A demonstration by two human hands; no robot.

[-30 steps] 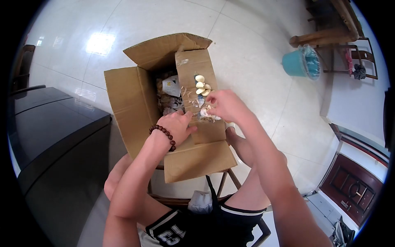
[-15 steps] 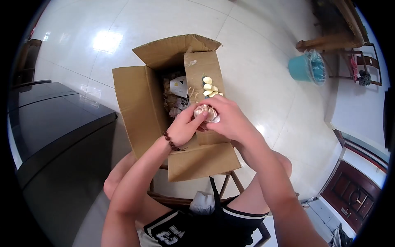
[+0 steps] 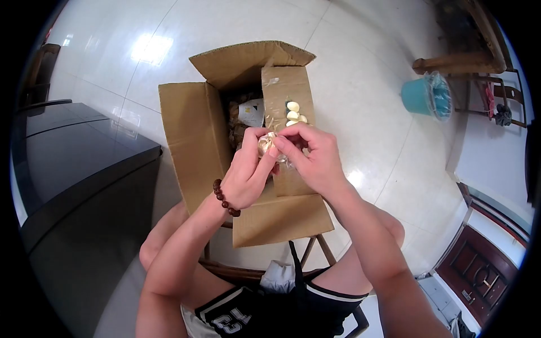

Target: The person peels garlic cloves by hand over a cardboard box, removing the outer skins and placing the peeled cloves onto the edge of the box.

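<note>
Cradling a head of garlic [image 3: 265,144] in the left hand [image 3: 243,173], with that grip curled around its side. Pinching at the top of the same garlic with the thumb and forefinger of the right hand [image 3: 320,160], for a narrow grip closed against it. Working over the left edge of a cardboard flap [image 3: 294,185], partway between its far and near edges, too closely covered by fingers to tell whether touching it. Just below the right hand, partly hidden, showing bits of papery skin [image 3: 289,164]. Beyond the fingers, toward the flap's right edge, bunched with pale, peeled cloves [image 3: 293,106], at least four in view. Marked near the flap's far left corner by a strip of clear tape [image 3: 273,81].

To the left of the flap, opening into the box [image 3: 194,132], with a white packet [image 3: 251,112] lying among crumpled scraps. Wearing a brown bead bracelet [image 3: 224,201] on the left wrist. Farther out, flanked by a dark cabinet [image 3: 84,163] at left and, at right on the tiled floor [image 3: 360,101], by a teal bin [image 3: 416,96] with a clear liner.
</note>
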